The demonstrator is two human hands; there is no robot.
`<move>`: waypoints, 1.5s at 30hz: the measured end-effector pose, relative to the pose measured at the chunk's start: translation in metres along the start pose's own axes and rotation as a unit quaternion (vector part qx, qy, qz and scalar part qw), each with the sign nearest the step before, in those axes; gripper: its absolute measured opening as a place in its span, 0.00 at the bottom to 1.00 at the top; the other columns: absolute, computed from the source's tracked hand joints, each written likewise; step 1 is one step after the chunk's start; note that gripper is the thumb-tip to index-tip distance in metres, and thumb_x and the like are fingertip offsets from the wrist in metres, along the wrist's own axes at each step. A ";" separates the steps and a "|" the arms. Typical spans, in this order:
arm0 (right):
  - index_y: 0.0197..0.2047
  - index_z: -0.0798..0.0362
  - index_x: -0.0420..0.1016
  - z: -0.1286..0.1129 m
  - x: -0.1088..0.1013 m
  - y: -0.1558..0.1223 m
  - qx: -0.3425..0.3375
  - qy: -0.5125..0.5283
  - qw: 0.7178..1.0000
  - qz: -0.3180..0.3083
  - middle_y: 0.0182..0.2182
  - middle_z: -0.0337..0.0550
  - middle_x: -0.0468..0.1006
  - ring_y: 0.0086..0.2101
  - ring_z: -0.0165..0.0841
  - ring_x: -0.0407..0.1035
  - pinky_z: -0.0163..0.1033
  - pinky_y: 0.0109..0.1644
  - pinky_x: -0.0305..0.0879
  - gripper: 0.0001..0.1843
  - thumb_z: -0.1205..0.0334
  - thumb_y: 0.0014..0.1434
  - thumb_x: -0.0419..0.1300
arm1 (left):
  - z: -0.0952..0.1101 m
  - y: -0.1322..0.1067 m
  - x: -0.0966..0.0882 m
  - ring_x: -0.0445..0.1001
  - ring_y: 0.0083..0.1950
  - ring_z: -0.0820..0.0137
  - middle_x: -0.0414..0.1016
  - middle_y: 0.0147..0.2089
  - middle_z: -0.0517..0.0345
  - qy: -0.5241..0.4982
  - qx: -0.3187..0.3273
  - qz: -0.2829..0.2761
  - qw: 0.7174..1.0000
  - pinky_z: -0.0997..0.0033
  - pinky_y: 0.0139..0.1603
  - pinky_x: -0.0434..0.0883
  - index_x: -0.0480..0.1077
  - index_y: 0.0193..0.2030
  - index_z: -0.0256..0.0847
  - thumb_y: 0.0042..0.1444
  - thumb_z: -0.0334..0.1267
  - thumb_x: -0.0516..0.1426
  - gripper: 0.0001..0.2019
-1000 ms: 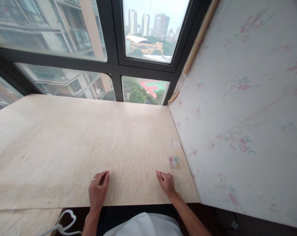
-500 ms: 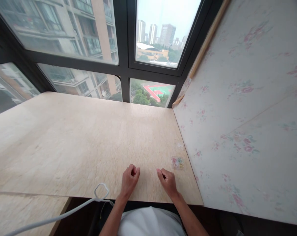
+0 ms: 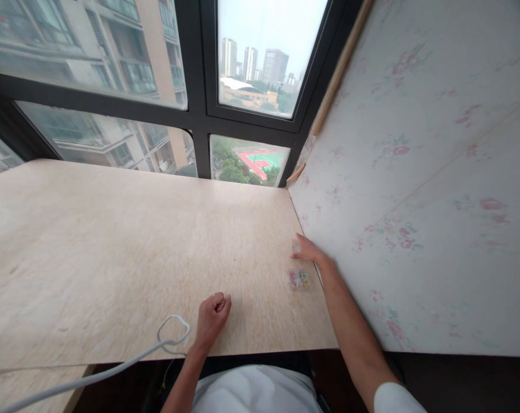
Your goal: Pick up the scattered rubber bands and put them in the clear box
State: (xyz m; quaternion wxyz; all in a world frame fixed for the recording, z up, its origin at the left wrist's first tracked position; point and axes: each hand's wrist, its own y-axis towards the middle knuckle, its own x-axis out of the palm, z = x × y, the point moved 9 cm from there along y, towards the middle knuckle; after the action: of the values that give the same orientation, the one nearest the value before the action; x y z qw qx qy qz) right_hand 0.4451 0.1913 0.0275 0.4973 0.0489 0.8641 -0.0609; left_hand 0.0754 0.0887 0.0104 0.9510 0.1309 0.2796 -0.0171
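Observation:
My left hand [image 3: 213, 315] rests on the tabletop near its front edge, curled into a loose fist with nothing seen in it. My right hand [image 3: 306, 249] reaches out to the wall side of the table. Its thumb and fingers are spread apart around a small clear plastic piece [image 3: 296, 246]; whether they press on it is hard to see. Just in front of that hand lies a small clear compartment box [image 3: 298, 279] with pink, green, white and yellow ring-like bits in it.
The pale marble-patterned tabletop [image 3: 156, 246] runs back to dark-framed windows [image 3: 202, 132]. A flower-papered wall [image 3: 397, 189] bounds it on the right, close to my right forearm. A white cable [image 3: 109, 373] with a loop crosses the front edge at the left.
My right hand has moved forward and right, past the compartment box to the clear piece, and its fingers have spread. My left hand stays curled. The view has turned slightly right.

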 end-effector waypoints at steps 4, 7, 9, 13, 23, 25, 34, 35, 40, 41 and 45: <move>0.55 0.55 0.69 0.007 0.006 0.006 0.019 0.027 0.999 -0.039 0.54 0.54 0.70 0.55 0.47 0.63 0.46 0.59 0.56 0.44 0.66 0.31 0.72 | -0.003 0.000 -0.001 0.49 0.21 0.77 0.44 0.19 0.66 -0.019 -0.017 -0.004 1.000 0.76 0.24 0.52 0.42 0.20 0.41 0.57 0.45 0.49 0.21; 0.52 0.55 0.71 0.006 0.001 0.002 0.026 0.071 0.997 -0.029 0.51 0.55 0.73 0.53 0.49 0.65 0.48 0.59 0.57 0.41 0.67 0.31 0.73 | -0.005 0.000 -0.001 0.49 0.21 0.77 0.45 0.19 0.66 -0.029 -0.029 -0.001 0.999 0.76 0.23 0.52 0.43 0.20 0.41 0.57 0.45 0.49 0.21; 0.54 0.57 0.70 0.000 -0.002 -0.002 0.025 0.106 0.994 -0.009 0.53 0.58 0.72 0.55 0.50 0.62 0.51 0.60 0.53 0.42 0.65 0.32 0.74 | -0.006 0.000 -0.001 0.50 0.21 0.77 0.45 0.19 0.66 -0.031 -0.032 0.002 0.999 0.76 0.23 0.52 0.43 0.20 0.42 0.57 0.45 0.50 0.21; 0.60 0.55 0.62 -0.036 -0.010 -0.025 -0.002 0.271 0.962 0.033 0.57 0.55 0.67 0.58 0.44 0.59 0.51 0.61 0.54 0.45 0.47 0.43 0.69 | -0.007 0.000 -0.003 0.50 0.21 0.77 0.46 0.19 0.66 -0.034 -0.032 0.004 0.999 0.76 0.24 0.53 0.44 0.20 0.41 0.57 0.45 0.50 0.21; 0.54 0.54 0.71 -0.166 0.001 -0.142 -0.014 0.831 0.547 -0.099 0.56 0.45 0.70 0.55 0.35 0.62 0.38 0.61 0.58 0.40 0.31 0.50 0.58 | 0.046 -0.006 0.001 0.54 0.21 0.75 0.51 0.18 0.66 0.055 0.090 0.043 0.994 0.73 0.25 0.52 0.50 0.20 0.40 0.60 0.36 0.50 0.18; 0.54 0.55 0.72 -0.174 0.011 -0.148 0.011 0.832 0.532 -0.155 0.54 0.45 0.72 0.53 0.35 0.65 0.39 0.59 0.59 0.39 0.32 0.50 0.59 | 0.070 -0.003 -0.005 0.59 0.24 0.75 0.57 0.21 0.64 0.008 0.098 0.044 0.994 0.73 0.27 0.58 0.57 0.24 0.40 0.60 0.37 0.52 0.13; 0.53 0.58 0.72 -0.166 0.039 -0.158 0.057 0.804 0.537 -0.250 0.50 0.51 0.75 0.48 0.36 0.70 0.41 0.57 0.60 0.35 0.35 0.58 0.54 | 0.158 0.030 -0.007 0.61 0.62 0.55 0.59 0.63 0.42 -0.129 0.227 -0.100 0.960 0.51 0.57 0.65 0.47 0.67 0.46 0.47 0.51 0.65 0.45; 0.54 0.57 0.71 -0.165 0.039 -0.159 0.052 0.793 0.553 -0.249 0.50 0.51 0.75 0.48 0.37 0.70 0.43 0.57 0.60 0.36 0.34 0.58 0.52 | 0.160 0.031 -0.004 0.62 0.61 0.56 0.62 0.61 0.44 -0.127 0.231 -0.113 0.958 0.51 0.57 0.65 0.48 0.67 0.47 0.48 0.50 0.64 0.43; 0.56 0.55 0.70 -0.147 0.031 -0.161 0.015 0.701 0.691 -0.179 0.53 0.55 0.72 0.51 0.46 0.68 0.55 0.57 0.60 0.39 0.32 0.61 0.42 | 0.159 0.028 0.004 0.68 0.56 0.60 0.67 0.57 0.46 -0.127 0.233 -0.106 0.958 0.55 0.55 0.68 0.51 0.65 0.46 0.50 0.48 0.64 0.39; 0.57 0.53 0.68 -0.135 0.020 -0.160 -0.003 0.668 0.736 -0.111 0.54 0.54 0.71 0.53 0.46 0.66 0.56 0.58 0.59 0.36 0.34 0.61 0.44 | 0.159 0.027 0.005 0.68 0.56 0.60 0.68 0.57 0.46 -0.121 0.234 -0.100 0.959 0.54 0.55 0.67 0.50 0.65 0.46 0.49 0.48 0.64 0.40; 0.65 0.43 0.58 -0.097 -0.033 -0.180 -0.110 0.400 0.898 0.148 0.62 0.45 0.60 0.60 0.45 0.55 0.56 0.64 0.50 0.34 0.48 0.58 0.62 | 0.156 0.031 0.020 0.66 0.58 0.59 0.69 0.57 0.48 -0.061 0.236 -0.103 0.964 0.53 0.57 0.64 0.53 0.64 0.47 0.50 0.51 0.63 0.38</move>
State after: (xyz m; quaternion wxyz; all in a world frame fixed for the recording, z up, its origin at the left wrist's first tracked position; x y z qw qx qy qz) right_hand 0.3529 0.0278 0.1141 0.1147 0.1415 0.9742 0.1333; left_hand 0.1775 0.0792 0.1334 0.9016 0.3208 0.2208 -0.1882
